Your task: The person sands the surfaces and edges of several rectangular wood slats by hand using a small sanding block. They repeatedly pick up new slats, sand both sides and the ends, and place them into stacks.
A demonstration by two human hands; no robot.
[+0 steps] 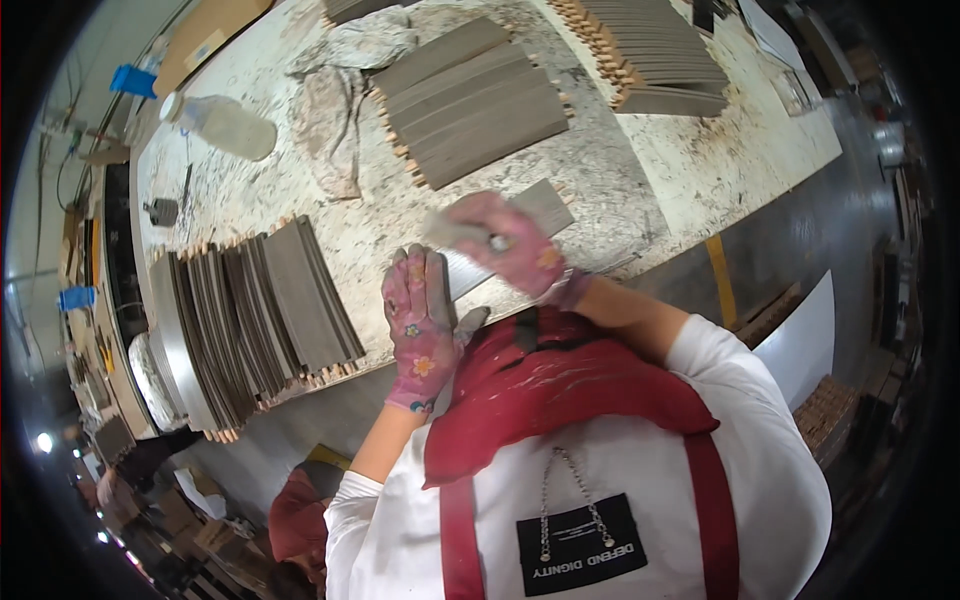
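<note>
A single grey slat (546, 207) with pale wooden pegs at its far end lies slantwise on the worktable in front of me; part of its top shines. My left hand (412, 325), in a pink flowered glove with grey fingers, is at the slat's near-left end, fingers stretched out and thumb apart. Over the slat's middle is my right hand (505, 245), gloved alike and smeared by motion. A pale blur shows at its fingertips; whether that is the glove or something held, I cannot tell.
Grey slats stand in a row (255, 310) at left, lie side by side (475, 105) beyond my hands, and fill another stack (660, 55) far right. A crumpled stained cloth (335, 120) and a cloudy plastic bottle (230, 128) are far left. The paint-marked table (610, 200) ends near my apron.
</note>
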